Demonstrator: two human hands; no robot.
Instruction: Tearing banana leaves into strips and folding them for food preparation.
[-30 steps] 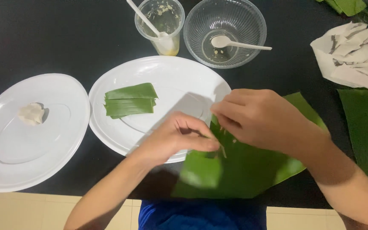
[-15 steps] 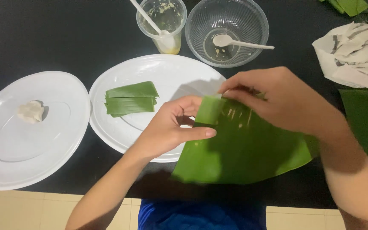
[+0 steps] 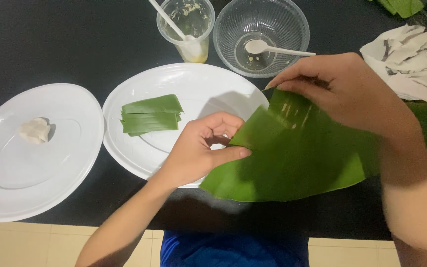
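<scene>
The big leaf [image 3: 297, 158] is green, both plates [image 3: 198, 81] are white, the table [image 3: 75, 44] is black, and the cloth [image 3: 411, 54] looks white with maybe grey marks.

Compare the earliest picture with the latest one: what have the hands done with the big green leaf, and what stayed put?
The right hand has lifted the banana leaf by its top edge, raising it from flat; the left hand now pinches the left edge. The folded leaf strips, dough lump, cup and bowl stayed put.

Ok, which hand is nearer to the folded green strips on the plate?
Left. The left hand is just right of the folded green strips, over the same white plate. The right hand is farther right, pinching the big leaf's top edge.
</scene>
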